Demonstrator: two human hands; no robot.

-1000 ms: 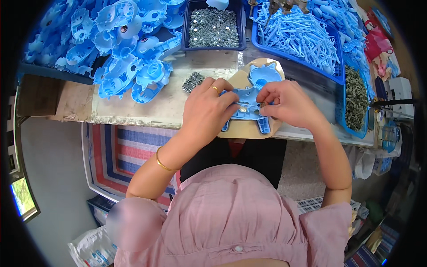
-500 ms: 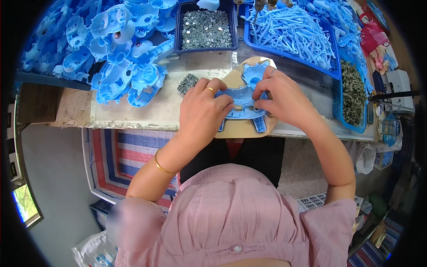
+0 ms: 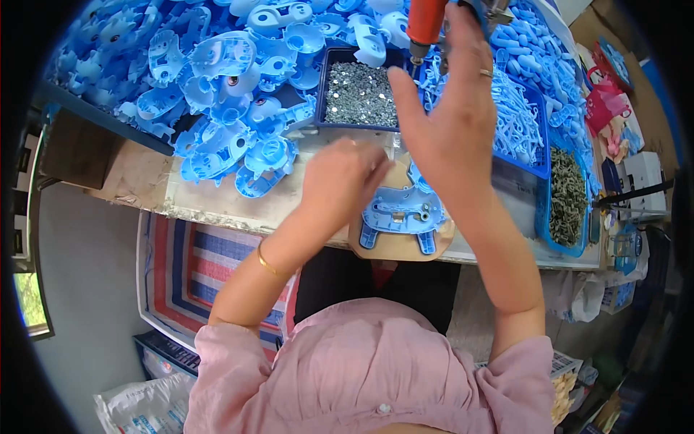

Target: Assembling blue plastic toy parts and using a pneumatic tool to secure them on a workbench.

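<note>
A blue plastic shell half (image 3: 390,201) with two stubby legs lies open side up on a tan board (image 3: 405,249) at the table's front edge. My left hand (image 3: 336,181) hovers at the shell's left, fingers curled and blurred, so whatever they might hold does not show. Raised above the far right of the shell, my right hand (image 3: 455,119) has its thumb spread wide from its fingers. Its fingertips are beside a red power screwdriver (image 3: 425,25) hanging point down, without gripping it. Small metal parts sit inside the shell.
A dark blue bin of small silver screws (image 3: 358,98) stands behind my hands. Blue shell pieces (image 3: 224,58) are heaped at the left. To the right are a bin of thin blue plastic parts (image 3: 517,119) and a blue basket of grey-green metal pieces (image 3: 567,195).
Both hands have left the shell. My right hand has risen and opened toward the screwdriver; my left has lifted slightly to the left. The view has shifted, bringing the screwdriver into sight.
</note>
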